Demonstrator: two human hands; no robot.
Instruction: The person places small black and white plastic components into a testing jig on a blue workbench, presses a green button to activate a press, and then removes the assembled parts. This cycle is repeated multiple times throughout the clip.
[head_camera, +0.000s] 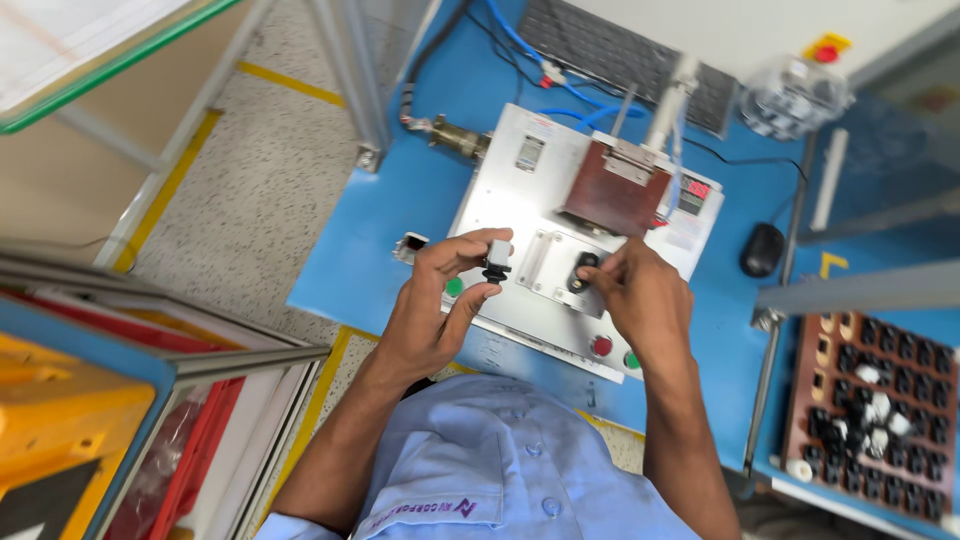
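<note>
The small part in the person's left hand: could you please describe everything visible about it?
The small part is a stubby piece with a pale grey, blocky top and a black, flanged lower section, seemingly plastic. It is pinched between the thumb and fingers of the left hand, held in the air over the left edge of the metal fixture plate, touching nothing else.

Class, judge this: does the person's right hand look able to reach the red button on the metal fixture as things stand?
Probably yes: the right hand sits just above the red button, with nothing between them, though its fingers are busy at a black part.
</note>
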